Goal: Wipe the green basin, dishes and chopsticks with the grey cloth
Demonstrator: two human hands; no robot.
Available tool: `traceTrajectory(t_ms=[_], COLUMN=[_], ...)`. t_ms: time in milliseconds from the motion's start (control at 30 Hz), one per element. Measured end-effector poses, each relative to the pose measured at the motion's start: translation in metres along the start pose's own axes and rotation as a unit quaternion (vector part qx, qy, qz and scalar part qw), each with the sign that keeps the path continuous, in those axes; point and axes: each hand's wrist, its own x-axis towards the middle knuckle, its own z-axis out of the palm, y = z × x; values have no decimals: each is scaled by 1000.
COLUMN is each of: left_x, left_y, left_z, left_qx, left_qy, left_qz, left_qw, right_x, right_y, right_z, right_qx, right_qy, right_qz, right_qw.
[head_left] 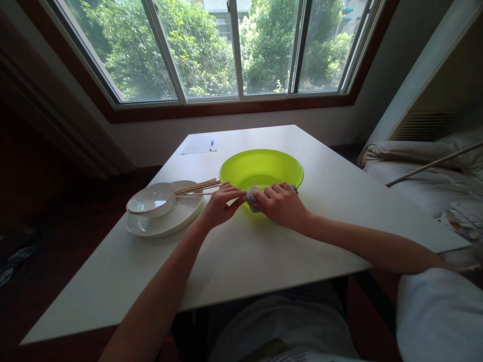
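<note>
While your right hand (pixel 283 205) clamps a gray cloth (pixel 252 199) mid-frame, your left hand (pixel 222 205) pinches beside it (on what, I can't tell).

Right hand (pixel 285 206) grips grey cloth (pixel 252 200) at the near side of green basin (pixel 261 165). Left hand (pixel 222 203), fingertips together, is just beside the cloth; its hold is unclear. Left of basin: white plate (pixel 166 227) bearing bowl (pixel 152 198); chopsticks (pixel 198 186) extend across it. Paper (pixel 196 143) and pen (pixel 212 145) lie at back of table (pixel 354 206).
</note>
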Motion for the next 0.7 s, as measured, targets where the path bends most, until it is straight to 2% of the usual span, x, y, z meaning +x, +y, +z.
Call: traceTrajectory(t_ms=[200, 333, 433, 567, 700], left_x=[0, 0, 0, 0, 1], left_y=[2, 2, 2, 3, 3], left_z=[-2, -3, -3, -3, -2], left_qx=[5, -5, -7, -4, -2], left_qy=[-5, -11, -12, -11, -10], left_qz=[-10, -34, -40, -44, -45], left_qw=[1000, 999, 999, 999, 999], right_x=[-13, -25, -33, -39, -41], right_y=[31, 68, 97, 126, 145], right_z=[16, 35, 51, 70, 84], right_qx=[28, 68, 101, 119, 136], right_qy=[82, 140, 159, 154, 96], right_qz=[-70, -136, -160, -153, -112], right_qw=[994, 978, 969, 969, 980])
